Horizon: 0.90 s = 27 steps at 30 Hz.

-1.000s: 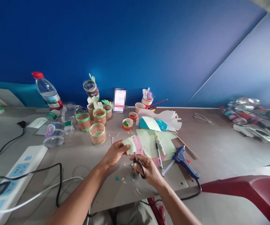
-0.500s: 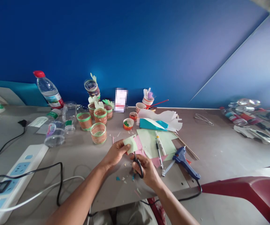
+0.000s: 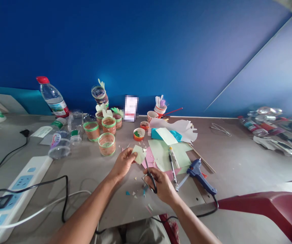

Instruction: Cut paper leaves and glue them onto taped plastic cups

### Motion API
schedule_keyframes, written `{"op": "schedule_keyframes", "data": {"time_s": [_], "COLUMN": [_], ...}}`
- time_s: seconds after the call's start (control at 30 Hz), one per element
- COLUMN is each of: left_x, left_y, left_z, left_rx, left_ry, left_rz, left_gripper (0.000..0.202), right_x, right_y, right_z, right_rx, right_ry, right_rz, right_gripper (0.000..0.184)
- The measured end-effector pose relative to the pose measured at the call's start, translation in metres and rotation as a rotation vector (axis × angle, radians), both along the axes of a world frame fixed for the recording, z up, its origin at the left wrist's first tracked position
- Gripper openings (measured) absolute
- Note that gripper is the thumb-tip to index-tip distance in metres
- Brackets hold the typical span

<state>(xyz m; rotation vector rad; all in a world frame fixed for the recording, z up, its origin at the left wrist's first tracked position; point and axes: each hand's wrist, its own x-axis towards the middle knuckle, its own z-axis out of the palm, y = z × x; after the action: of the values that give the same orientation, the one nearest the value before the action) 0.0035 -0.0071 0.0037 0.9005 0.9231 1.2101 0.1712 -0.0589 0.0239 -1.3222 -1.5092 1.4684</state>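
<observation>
A small pale green paper piece (image 3: 139,154) is pinched between the thumb and fingers of my left hand (image 3: 124,163). My right hand (image 3: 161,182) grips black-handled scissors (image 3: 151,178), their blades pointing up toward the paper's right edge. Whether the blades touch the paper I cannot tell. Beneath the paper's right side lies a pink sheet (image 3: 149,158). Small scraps (image 3: 128,193) are scattered on the table below my hands. Larger green paper (image 3: 161,156) lies to the right, with a marker (image 3: 174,157) and a pen (image 3: 172,166) on it.
Several wrapped cups (image 3: 107,149) stand back left, near clear bottles (image 3: 51,98). A blue glue gun (image 3: 200,176) and a thin stick (image 3: 203,159) lie right. A power strip (image 3: 21,189) with cords occupies the left. A pale rectangle of paper (image 3: 167,136) rests over blue paper (image 3: 156,134).
The scissors have drawn slightly right of the held paper, showing more of their blades. My left hand has shifted a little left and up. A pale paper rectangle now lies flatter across the blue paper.
</observation>
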Motion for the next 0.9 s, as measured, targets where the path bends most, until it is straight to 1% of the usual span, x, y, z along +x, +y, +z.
{"op": "schedule_keyframes", "data": {"time_s": [0.27,0.43,0.53,0.63,0.77,0.9], "left_x": [-0.001,-0.002,-0.002,-0.002,-0.002,-0.003], "left_y": [0.003,0.006,0.006,0.005,0.004,0.003], "left_z": [0.004,0.004,0.004,0.006,0.008,0.005], "left_rx": [-0.067,-0.12,-0.132,-0.133,-0.116,-0.071], "left_ry": [-0.097,-0.151,-0.162,-0.177,-0.162,-0.094], "left_rz": [0.124,0.182,0.189,0.191,0.183,0.157], "left_gripper": [0.035,0.035,0.035,0.034,0.033,0.03], "right_x": [0.008,0.015,0.02,0.024,0.027,0.027], "right_y": [0.001,0.002,0.001,0.0,-0.001,0.0], "right_z": [-0.008,-0.006,-0.005,-0.007,-0.012,-0.013], "right_rx": [0.063,0.087,0.114,0.124,0.109,0.081], "right_ry": [-0.12,-0.2,-0.249,-0.283,-0.27,-0.242], "right_rz": [0.075,0.155,0.179,0.187,0.187,0.191], "right_gripper": [0.031,0.027,0.024,0.023,0.02,0.02]}}
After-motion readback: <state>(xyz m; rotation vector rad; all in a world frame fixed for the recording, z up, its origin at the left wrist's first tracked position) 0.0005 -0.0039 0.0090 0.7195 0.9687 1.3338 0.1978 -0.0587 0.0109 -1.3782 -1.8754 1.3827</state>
